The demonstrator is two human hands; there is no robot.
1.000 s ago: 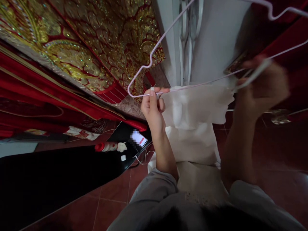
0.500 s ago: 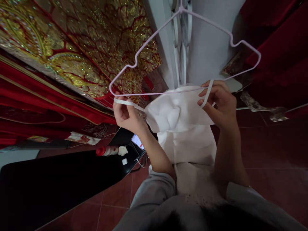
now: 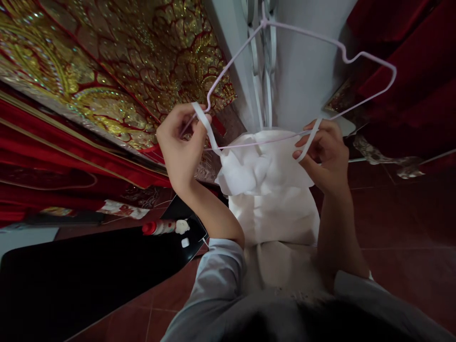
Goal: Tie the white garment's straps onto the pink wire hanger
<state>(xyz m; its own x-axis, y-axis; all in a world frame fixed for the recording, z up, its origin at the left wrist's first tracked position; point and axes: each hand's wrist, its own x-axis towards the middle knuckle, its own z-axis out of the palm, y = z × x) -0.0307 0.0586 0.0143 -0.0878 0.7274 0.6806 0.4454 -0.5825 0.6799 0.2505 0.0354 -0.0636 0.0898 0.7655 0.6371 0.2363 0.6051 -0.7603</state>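
A pale pink clothes hanger (image 3: 302, 32) hangs in front of me, its lower bar crossing the top of a white tiered garment (image 3: 274, 213). My left hand (image 3: 181, 149) is closed at the hanger's left end, with a white strap (image 3: 209, 127) of the garment over its fingers; the hand hides that corner of the hanger. On the right, my right hand (image 3: 326, 156) pinches another white strap (image 3: 310, 137), stretched between fingers and thumb beside the lower bar. The garment hangs down in front of my body.
Gold-sequined red costumes (image 3: 117, 61) hang on the left, and dark red cloth (image 3: 409, 61) on the right. A black table (image 3: 89, 280) at lower left carries a red-capped bottle (image 3: 158, 227) and a small white case (image 3: 185, 242). Red floor tiles (image 3: 402, 285) lie below.
My left hand has moved up and its strap has come up over the left end of the hanger. The hanger has tilted slightly. My right hand has barely moved.
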